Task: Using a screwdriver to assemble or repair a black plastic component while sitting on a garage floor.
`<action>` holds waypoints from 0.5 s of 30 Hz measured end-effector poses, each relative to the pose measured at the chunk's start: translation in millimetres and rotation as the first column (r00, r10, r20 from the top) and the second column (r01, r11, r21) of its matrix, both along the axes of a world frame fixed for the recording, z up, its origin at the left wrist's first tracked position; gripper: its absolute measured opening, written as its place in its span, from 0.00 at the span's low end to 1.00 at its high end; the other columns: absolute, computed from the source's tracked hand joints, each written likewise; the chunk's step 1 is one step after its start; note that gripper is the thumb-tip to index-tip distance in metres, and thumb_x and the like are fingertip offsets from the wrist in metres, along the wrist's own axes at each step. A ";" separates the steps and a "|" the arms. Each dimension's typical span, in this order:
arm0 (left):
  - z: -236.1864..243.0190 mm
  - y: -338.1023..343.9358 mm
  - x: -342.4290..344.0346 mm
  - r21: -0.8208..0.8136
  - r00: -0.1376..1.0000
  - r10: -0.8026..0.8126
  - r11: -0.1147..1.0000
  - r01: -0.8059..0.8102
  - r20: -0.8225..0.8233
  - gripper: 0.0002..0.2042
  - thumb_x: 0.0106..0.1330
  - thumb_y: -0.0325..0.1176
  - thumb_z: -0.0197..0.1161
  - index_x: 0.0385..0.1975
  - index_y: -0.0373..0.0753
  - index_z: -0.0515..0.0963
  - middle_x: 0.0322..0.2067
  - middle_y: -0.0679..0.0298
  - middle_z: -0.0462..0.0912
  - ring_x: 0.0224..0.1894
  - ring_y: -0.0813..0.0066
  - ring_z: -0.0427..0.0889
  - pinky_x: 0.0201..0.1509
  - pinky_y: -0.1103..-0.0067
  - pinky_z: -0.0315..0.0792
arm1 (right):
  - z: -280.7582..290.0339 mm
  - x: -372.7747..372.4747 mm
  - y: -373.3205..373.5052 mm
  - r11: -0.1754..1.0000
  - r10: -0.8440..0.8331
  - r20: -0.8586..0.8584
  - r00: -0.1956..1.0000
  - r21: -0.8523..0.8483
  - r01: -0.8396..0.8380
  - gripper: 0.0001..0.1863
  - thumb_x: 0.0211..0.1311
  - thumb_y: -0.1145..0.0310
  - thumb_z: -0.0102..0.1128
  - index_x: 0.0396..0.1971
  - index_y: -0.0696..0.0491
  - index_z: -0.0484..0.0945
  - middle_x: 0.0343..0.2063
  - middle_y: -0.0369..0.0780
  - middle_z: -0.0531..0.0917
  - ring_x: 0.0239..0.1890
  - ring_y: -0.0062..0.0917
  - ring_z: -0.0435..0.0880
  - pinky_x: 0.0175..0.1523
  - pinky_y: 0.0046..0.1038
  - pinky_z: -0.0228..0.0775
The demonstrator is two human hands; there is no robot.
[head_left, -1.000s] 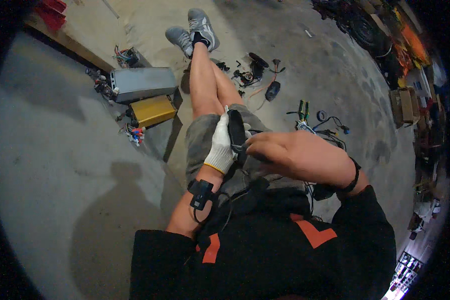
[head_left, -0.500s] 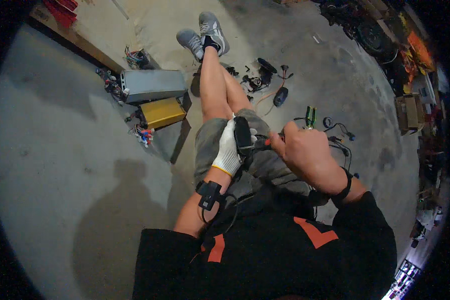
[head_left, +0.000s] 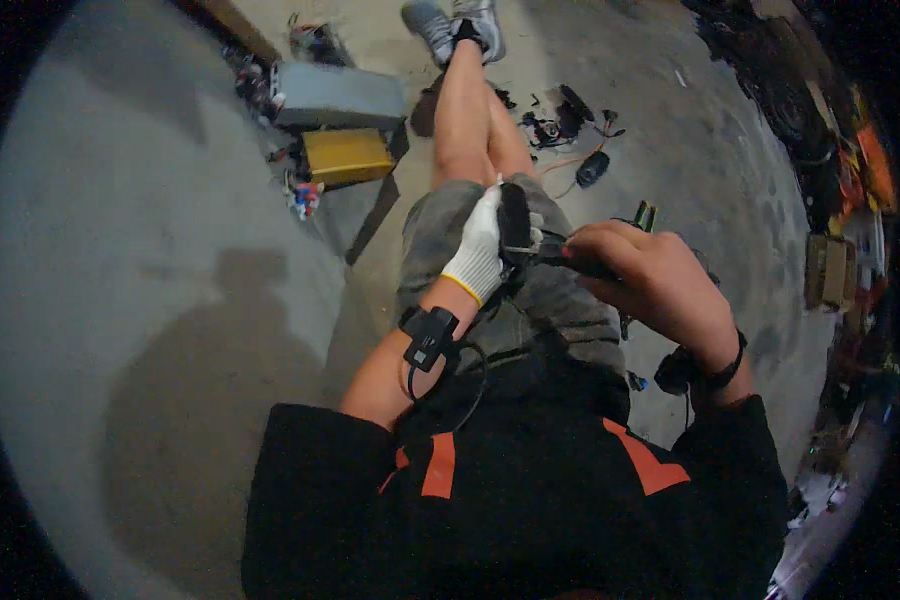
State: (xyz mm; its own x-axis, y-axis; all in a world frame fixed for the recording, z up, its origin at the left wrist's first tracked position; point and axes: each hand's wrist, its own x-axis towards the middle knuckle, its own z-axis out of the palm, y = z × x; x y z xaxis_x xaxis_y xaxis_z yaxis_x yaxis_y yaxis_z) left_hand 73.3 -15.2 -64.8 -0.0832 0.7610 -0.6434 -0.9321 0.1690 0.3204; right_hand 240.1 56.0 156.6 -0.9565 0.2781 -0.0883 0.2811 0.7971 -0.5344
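Observation:
My left hand [head_left: 478,245], in a white knit glove with a yellow-edged cuff, is closed around a black oblong part [head_left: 516,220] above my lap. Its fingertips show on the far side of the part. My bare right hand [head_left: 660,280] is closed on a dark slim tool [head_left: 554,250], with a bit of red by the thumb. The tool points left and meets the black part, or comes very close to it. Its kind is hard to make out, since my fingers cover most of it.
Beyond my right hand, green-handled pliers [head_left: 646,214] lie on the floor. Loose black parts and cables [head_left: 570,115] lie right of my outstretched legs. To the left sit a grey metal box [head_left: 338,96] and a yellow box [head_left: 348,156] with wires. A cardboard box [head_left: 830,272] stands far right.
The view has shifted, so the floor things sit higher and more to the right. My right hand has turned, with its fingers now reaching over the tool; my left keeps the part.

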 end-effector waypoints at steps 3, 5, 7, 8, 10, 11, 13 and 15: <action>7.8 -0.7 -0.2 0.004 1.000 0.026 1.000 -0.026 -0.008 0.21 0.77 0.56 0.46 0.41 0.43 0.76 0.28 0.56 0.83 0.25 0.63 0.82 0.28 0.71 0.79 | -6.3 -8.6 4.7 0.976 -0.176 0.169 0.970 0.156 0.150 0.17 0.64 0.54 0.64 0.40 0.53 0.78 0.29 0.48 0.84 0.34 0.49 0.85 0.37 0.46 0.77; 2.1 -0.8 0.4 0.045 1.000 -0.030 0.999 0.030 0.002 0.23 0.77 0.57 0.45 0.42 0.42 0.76 0.29 0.57 0.83 0.26 0.64 0.82 0.29 0.72 0.80 | -12.7 -7.9 9.3 0.925 -0.285 0.057 0.957 0.279 0.259 0.17 0.62 0.53 0.67 0.30 0.53 0.79 0.15 0.49 0.79 0.25 0.48 0.82 0.31 0.43 0.73; 8.8 2.3 6.5 0.009 0.999 -0.045 0.999 0.045 -0.013 0.23 0.77 0.57 0.44 0.43 0.42 0.76 0.31 0.56 0.83 0.26 0.64 0.82 0.28 0.71 0.79 | -9.3 -13.9 14.8 0.912 -0.365 0.163 0.917 0.262 0.316 0.15 0.62 0.57 0.68 0.36 0.55 0.79 0.23 0.51 0.82 0.29 0.47 0.84 0.35 0.42 0.75; 22.3 4.6 9.1 -0.025 0.999 -0.019 1.000 0.018 -0.045 0.23 0.77 0.57 0.44 0.43 0.42 0.76 0.32 0.56 0.83 0.27 0.63 0.82 0.28 0.70 0.79 | -7.6 -18.4 17.3 0.905 -0.397 0.215 0.892 0.251 0.343 0.15 0.62 0.60 0.69 0.40 0.55 0.79 0.26 0.51 0.83 0.31 0.47 0.84 0.37 0.41 0.76; -0.1 6.2 9.8 0.074 0.997 -0.060 0.995 0.063 -0.041 0.24 0.77 0.58 0.44 0.47 0.42 0.76 0.36 0.57 0.84 0.31 0.62 0.84 0.33 0.69 0.81 | -24.4 -24.0 23.7 0.953 -0.280 -0.235 0.931 0.047 0.299 0.16 0.63 0.65 0.67 0.47 0.56 0.77 0.36 0.51 0.84 0.36 0.41 0.87 0.41 0.38 0.77; 5.9 8.7 11.6 0.110 0.997 -0.074 0.991 0.076 -0.029 0.24 0.77 0.58 0.44 0.49 0.42 0.76 0.37 0.57 0.84 0.32 0.62 0.84 0.35 0.69 0.81 | -32.7 -24.7 28.7 0.972 -0.213 -0.471 0.856 -0.017 0.232 0.18 0.64 0.68 0.66 0.51 0.57 0.75 0.42 0.50 0.84 0.38 0.38 0.88 0.43 0.36 0.78; 20.2 13.7 17.0 0.159 0.991 -0.052 0.985 0.071 -0.121 0.25 0.76 0.58 0.45 0.54 0.44 0.76 0.38 0.59 0.84 0.35 0.62 0.84 0.40 0.68 0.82 | -42.0 -19.4 30.7 0.928 -0.310 -0.550 0.776 -0.351 0.122 0.20 0.66 0.71 0.63 0.57 0.56 0.72 0.48 0.47 0.82 0.43 0.33 0.87 0.47 0.33 0.78; 21.8 14.5 11.8 0.202 0.995 -0.086 0.977 0.074 0.052 0.24 0.76 0.57 0.45 0.54 0.45 0.76 0.38 0.57 0.85 0.34 0.60 0.85 0.38 0.66 0.82 | -51.8 -14.7 33.5 0.875 -0.382 -0.636 0.671 -0.483 0.041 0.20 0.69 0.72 0.60 0.58 0.56 0.71 0.48 0.40 0.81 0.41 0.26 0.85 0.44 0.27 0.78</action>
